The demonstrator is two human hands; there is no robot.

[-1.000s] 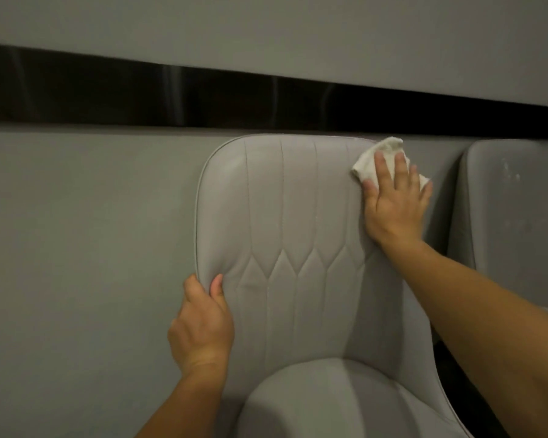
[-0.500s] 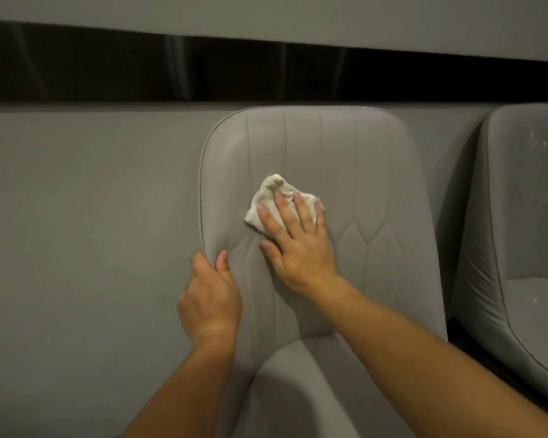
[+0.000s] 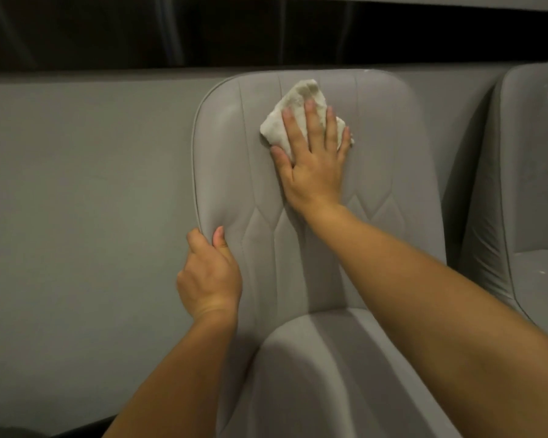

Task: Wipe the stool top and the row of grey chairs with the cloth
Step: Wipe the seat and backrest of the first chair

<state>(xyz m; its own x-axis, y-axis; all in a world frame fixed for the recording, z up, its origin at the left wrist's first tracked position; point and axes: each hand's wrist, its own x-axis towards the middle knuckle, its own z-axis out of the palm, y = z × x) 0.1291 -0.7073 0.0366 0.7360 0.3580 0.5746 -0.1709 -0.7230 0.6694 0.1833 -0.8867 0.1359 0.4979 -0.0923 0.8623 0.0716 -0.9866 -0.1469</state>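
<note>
The grey chair [image 3: 298, 235] fills the middle of the view, its back close against a grey wall [image 3: 86, 184] under a dark band, and the step in hand looks like wiping its backrest. Furthest left, the left hand [image 3: 208, 276] grips the piped left edge of the backrest, thumb on the front face and fingers curled round behind, apparently steadying the chair. Further right, the right hand [image 3: 314, 159] lies flat with fingers spread, pressing the cloth [image 3: 293, 113] against the upper middle of the backrest, just below its top edge. The cloth is a bunched off-white wad with greyish soiling near its upper end. The upholstery is smooth, with vertical stitch lines ending in diamond points. Next the wiping probably needs to cover the right half, then the seat. At far right, the neighbouring chair [image 3: 532, 172] shows pale specks, seemingly not yet wiped.
</note>
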